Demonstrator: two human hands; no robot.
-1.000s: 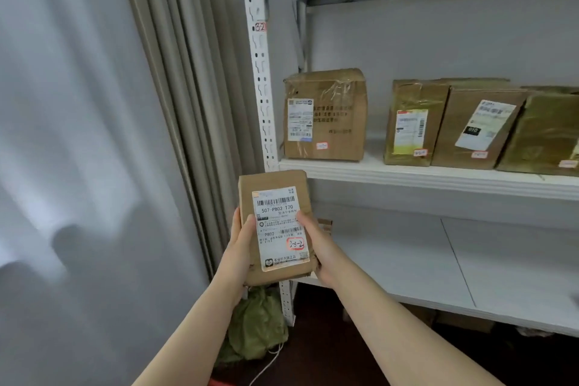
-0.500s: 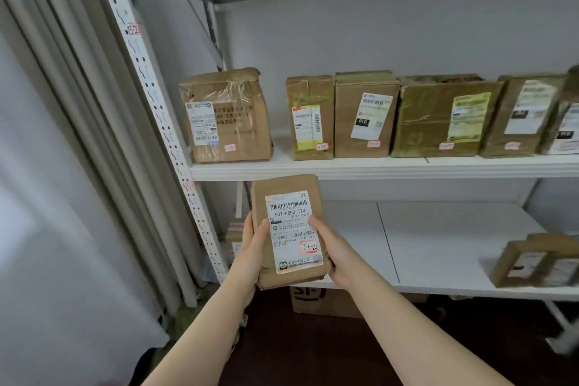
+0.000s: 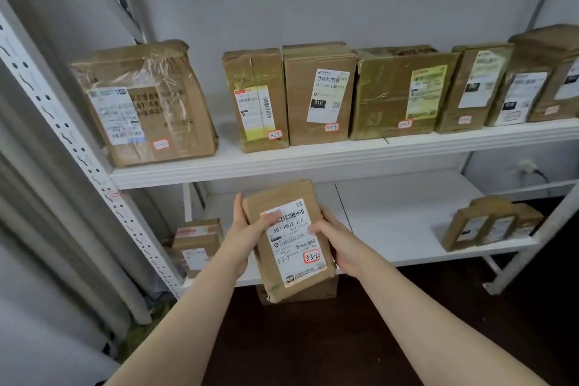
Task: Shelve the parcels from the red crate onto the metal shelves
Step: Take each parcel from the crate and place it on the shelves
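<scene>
Parcel (image 3: 291, 241) gripped by both hands, left (image 3: 242, 241) and right (image 3: 340, 244), arms outstretched, label up.

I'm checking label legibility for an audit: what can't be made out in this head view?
All in the head view:
Box under the lower shelf: mostly hidden behind the held parcel.
Rightmost upper-shelf parcel: cut off by the right edge.
Small parcels, lower shelf right: labels blurred, too small.
Fingers of the left hand and right hand: partly behind the held parcel.

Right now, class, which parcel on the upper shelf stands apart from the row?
The big parcel at far left; a gap separates it from the other parcels, which stand packed together.
</scene>
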